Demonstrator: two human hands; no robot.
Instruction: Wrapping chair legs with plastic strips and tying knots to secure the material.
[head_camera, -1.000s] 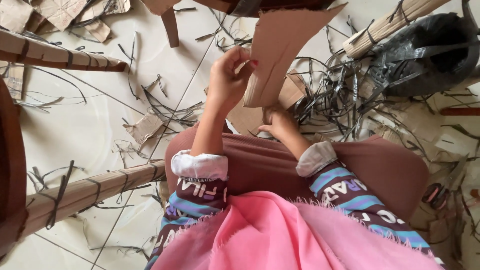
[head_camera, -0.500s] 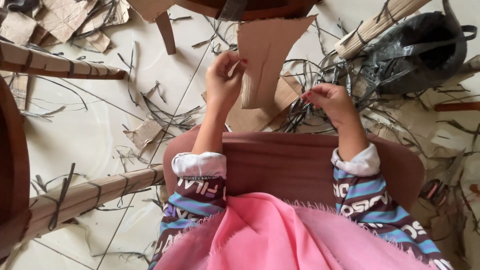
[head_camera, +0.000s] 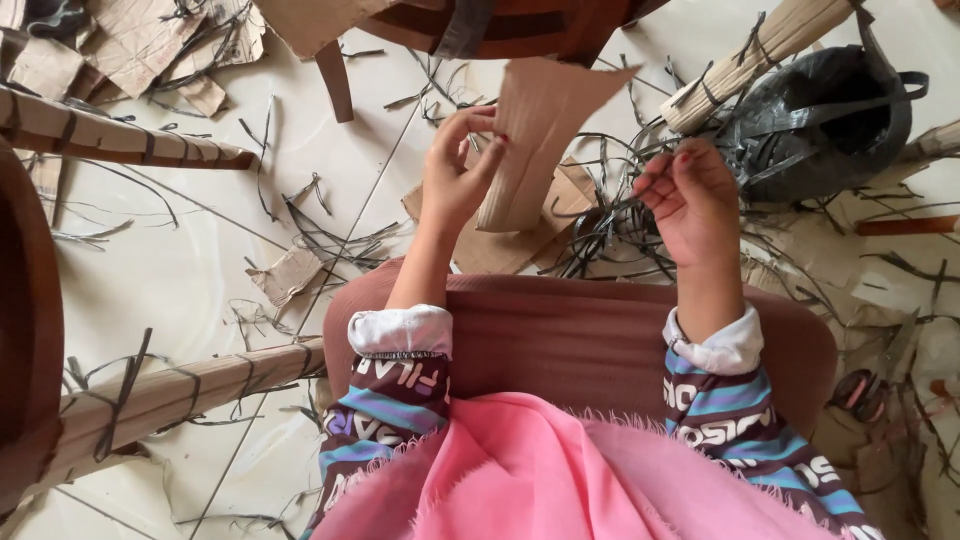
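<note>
The left hand (head_camera: 455, 180) grasps a strip of brown cardboard (head_camera: 535, 130) by its left edge, holding it upright in the air above the floor, in front of the person's knees. The right hand (head_camera: 692, 195) is raised beside it, a little apart, with the fingers pinched on a thin dark strap (head_camera: 610, 212) that runs down into a tangle of such straps (head_camera: 640, 240) on the floor. The floor (head_camera: 180, 260) is of pale glossy tiles and it is very littered — torn cardboard scraps (head_camera: 288, 270) and loose dark strips lie everywhere. Long cardboard rolls bound with dark straps (head_camera: 170, 390) lie at the left and at the upper right. A black plastic bag (head_camera: 830, 110) sits at the upper right — near the right hand. Legs of wooden furniture (head_camera: 335, 75) stand at the top.
</note>
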